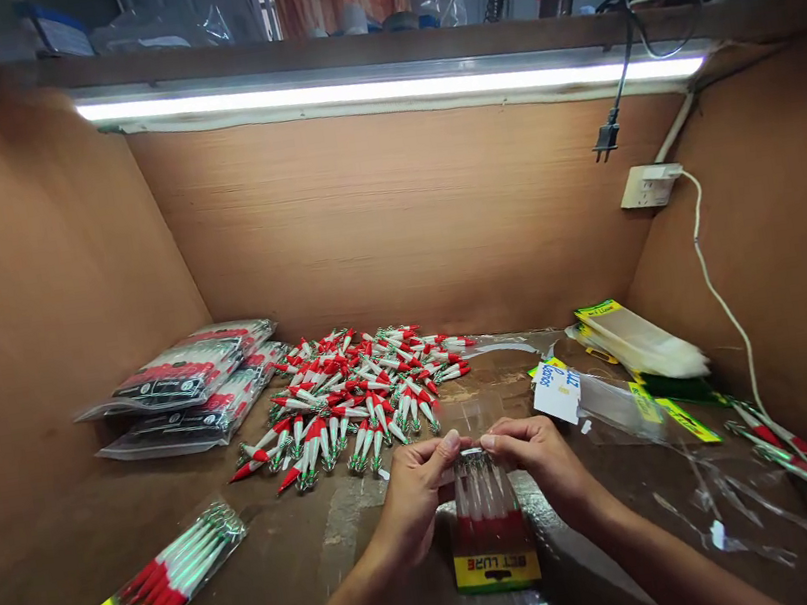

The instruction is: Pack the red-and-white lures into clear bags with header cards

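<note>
A clear packet of red and white lures (490, 532) lies in front of me, its yellow and green label toward me. My left hand (421, 492) pinches the upper left corner of the packet. At the upper right corner, my right hand (545, 463) pinches the same edge between thumb and fingers. The green hooks inside sit just below my fingertips. Beyond my hands spreads a heap of loose red and white lures (356, 390). Another filled packet (163, 591) rests at the front left.
Stacked filled bags (188, 385) stand at the back left. Labelled clear sleeves (636, 338) and a handwritten white card (556, 392) lie at right, near plastic scraps and long lures. A plug (606, 136) hangs from the shelf; a white cord runs down the right wall.
</note>
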A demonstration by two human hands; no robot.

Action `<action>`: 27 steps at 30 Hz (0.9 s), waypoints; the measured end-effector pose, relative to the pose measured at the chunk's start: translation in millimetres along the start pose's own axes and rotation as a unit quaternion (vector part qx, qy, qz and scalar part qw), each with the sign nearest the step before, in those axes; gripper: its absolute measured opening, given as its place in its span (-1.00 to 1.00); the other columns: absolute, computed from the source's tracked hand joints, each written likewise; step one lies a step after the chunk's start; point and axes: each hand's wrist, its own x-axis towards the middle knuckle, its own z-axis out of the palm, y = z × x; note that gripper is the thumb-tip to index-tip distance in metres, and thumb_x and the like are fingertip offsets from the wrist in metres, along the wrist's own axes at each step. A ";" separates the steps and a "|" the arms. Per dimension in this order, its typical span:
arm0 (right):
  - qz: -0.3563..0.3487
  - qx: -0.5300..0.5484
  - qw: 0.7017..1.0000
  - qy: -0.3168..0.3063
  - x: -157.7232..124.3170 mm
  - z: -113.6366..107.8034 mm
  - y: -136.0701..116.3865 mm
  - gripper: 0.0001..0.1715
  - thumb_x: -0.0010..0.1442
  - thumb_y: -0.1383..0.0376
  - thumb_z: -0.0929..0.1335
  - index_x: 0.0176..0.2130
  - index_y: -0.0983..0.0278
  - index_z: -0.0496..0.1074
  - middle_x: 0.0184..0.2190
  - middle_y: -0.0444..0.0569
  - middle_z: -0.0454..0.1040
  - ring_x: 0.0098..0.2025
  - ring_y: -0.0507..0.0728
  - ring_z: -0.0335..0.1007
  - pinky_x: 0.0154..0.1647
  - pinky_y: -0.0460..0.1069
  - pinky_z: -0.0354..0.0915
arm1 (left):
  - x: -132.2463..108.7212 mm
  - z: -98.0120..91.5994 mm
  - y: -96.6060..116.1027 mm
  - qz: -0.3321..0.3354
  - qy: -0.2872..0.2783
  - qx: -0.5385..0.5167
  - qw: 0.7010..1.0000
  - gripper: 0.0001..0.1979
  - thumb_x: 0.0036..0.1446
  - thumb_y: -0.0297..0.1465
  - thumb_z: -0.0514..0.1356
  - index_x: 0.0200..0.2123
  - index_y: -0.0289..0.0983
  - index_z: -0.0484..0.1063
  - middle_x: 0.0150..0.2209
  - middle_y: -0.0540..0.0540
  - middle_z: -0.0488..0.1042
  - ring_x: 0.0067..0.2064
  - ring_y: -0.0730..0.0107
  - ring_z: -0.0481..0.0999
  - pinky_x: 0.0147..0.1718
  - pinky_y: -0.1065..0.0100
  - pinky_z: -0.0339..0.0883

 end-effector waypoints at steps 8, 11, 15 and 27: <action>0.143 0.078 0.986 -0.027 7.5 0.8 27.3 -0.54 -0.09 0.01 0.56 -0.45 0.34 0.50 -0.56 -0.16 0.37 -0.55 -0.02 0.15 -0.50 -0.09 0.08 | 8.4 -14.8 -21.8 -0.077 0.025 -0.018 0.997 -0.49 -0.01 -0.01 0.41 -0.23 -0.36 0.64 -0.34 -0.22 0.63 -0.38 0.28 0.55 -0.38 0.31 0.45; 0.150 0.072 0.985 -0.038 7.2 -5.4 33.8 -0.50 -0.16 -0.01 0.59 -0.49 0.35 0.49 -0.60 -0.17 0.36 -0.56 -0.04 0.12 -0.49 -0.08 0.06 | 11.3 -19.8 -28.3 -0.094 0.008 0.002 0.996 -0.50 0.02 -0.02 0.41 -0.22 -0.37 0.64 -0.31 -0.24 0.63 -0.32 0.28 0.56 -0.30 0.30 0.44; 0.151 0.072 0.985 -0.046 7.6 -13.9 33.9 -0.52 -0.16 0.00 0.58 -0.52 0.34 0.49 -0.62 -0.17 0.34 -0.57 -0.04 0.06 -0.50 -0.08 -0.01 | 16.9 -22.3 -26.9 -0.095 -0.025 0.025 0.995 -0.50 0.02 -0.02 0.41 -0.22 -0.36 0.65 -0.25 -0.24 0.64 -0.22 0.25 0.57 -0.19 0.30 0.40; 0.181 0.121 0.976 -0.005 9.5 -10.7 44.9 -0.65 -0.13 0.13 0.54 -0.54 0.34 0.46 -0.64 -0.18 0.34 -0.60 -0.06 0.08 -0.55 -0.10 -0.06 | 21.1 -19.6 -31.3 -0.066 -0.025 0.040 0.997 -0.43 -0.02 0.05 0.40 -0.22 -0.37 0.65 -0.27 -0.26 0.63 -0.24 0.22 0.58 -0.18 0.26 0.45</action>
